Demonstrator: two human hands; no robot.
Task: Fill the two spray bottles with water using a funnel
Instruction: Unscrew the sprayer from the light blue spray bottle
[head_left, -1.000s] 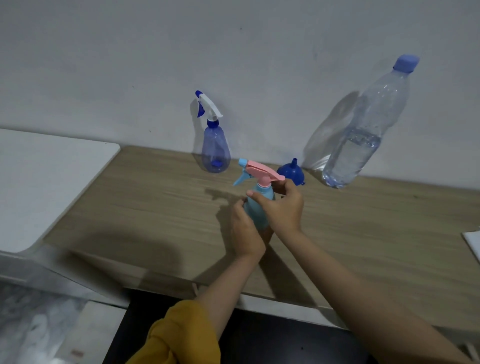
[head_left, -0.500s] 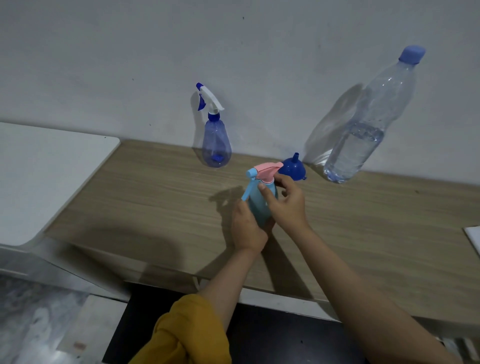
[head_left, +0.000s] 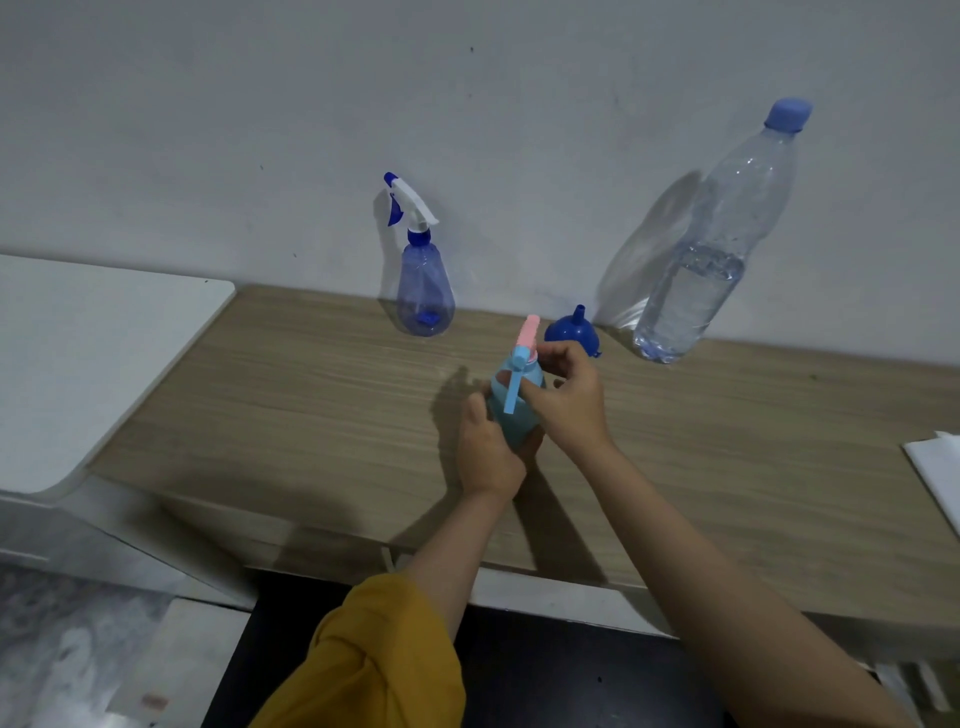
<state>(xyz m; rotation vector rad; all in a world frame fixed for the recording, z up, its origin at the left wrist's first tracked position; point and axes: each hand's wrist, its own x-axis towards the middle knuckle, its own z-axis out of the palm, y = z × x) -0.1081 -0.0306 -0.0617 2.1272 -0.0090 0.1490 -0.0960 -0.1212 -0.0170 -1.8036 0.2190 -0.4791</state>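
Wooden counter, hands hiding light-blue spray bottle

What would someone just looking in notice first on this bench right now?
Both hands at the middle of the wooden bench: the left hand grips the light blue spray bottle while the right hand holds its pink spray head. Behind them, against the wall, stand a dark blue spray bottle, an upturned blue funnel and a tall capped water bottle, partly full.

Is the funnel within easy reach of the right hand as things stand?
Probably yes. The funnel sits spout-up on the table just beyond the right hand, with nothing between them. But that hand is gripping the light blue spray bottle at its neck, so it must let go first.
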